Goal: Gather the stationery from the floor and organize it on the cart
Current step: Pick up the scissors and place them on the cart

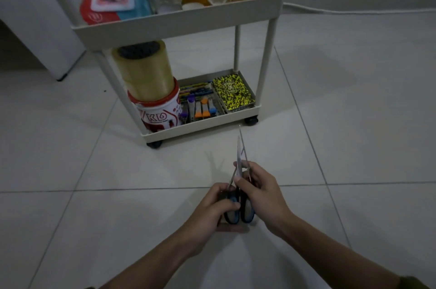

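Both hands hold the scissors (239, 196) above the floor (354, 147), before the cart (179, 22); left hand (212, 208) fingers curl round the handles; right hand (262, 192) grips near the blades.

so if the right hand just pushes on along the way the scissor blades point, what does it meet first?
Probably the cart's bottom tray, near its front rim by the right front caster. The right hand and left hand both hold the scissors, tips aimed there over bare floor tiles. Depth is unclear, so they might pass above the rim.
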{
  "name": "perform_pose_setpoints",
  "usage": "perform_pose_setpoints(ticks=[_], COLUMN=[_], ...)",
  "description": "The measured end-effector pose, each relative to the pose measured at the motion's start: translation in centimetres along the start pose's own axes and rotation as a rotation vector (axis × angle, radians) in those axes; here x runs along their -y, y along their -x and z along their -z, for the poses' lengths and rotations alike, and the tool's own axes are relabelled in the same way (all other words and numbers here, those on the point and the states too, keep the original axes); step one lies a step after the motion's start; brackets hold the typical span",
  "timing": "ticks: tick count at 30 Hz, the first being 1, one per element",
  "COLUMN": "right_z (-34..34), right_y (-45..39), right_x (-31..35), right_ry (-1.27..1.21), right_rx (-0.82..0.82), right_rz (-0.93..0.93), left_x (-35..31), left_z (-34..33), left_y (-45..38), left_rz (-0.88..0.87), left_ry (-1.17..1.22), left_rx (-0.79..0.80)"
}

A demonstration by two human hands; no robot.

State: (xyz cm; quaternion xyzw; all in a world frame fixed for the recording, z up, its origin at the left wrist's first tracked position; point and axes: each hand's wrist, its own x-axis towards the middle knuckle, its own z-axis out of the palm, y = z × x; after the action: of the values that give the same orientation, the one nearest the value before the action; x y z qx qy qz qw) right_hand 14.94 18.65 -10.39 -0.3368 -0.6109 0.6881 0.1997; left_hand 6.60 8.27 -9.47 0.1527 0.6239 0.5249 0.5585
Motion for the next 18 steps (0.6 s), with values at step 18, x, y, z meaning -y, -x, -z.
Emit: perform_pose_setpoints(ticks=[18], right_z=[-3.1], right_y=[-0.7], right_x=[3.0], right_ry=[-0.188], right_rx=[-0.025], right_rz=[-0.105], left_x=[-3.1], left_z=[-0.5], left_y=[1.1], left_rz=[-0.231], left_ry=[-0.157], left_rx=[-0.041])
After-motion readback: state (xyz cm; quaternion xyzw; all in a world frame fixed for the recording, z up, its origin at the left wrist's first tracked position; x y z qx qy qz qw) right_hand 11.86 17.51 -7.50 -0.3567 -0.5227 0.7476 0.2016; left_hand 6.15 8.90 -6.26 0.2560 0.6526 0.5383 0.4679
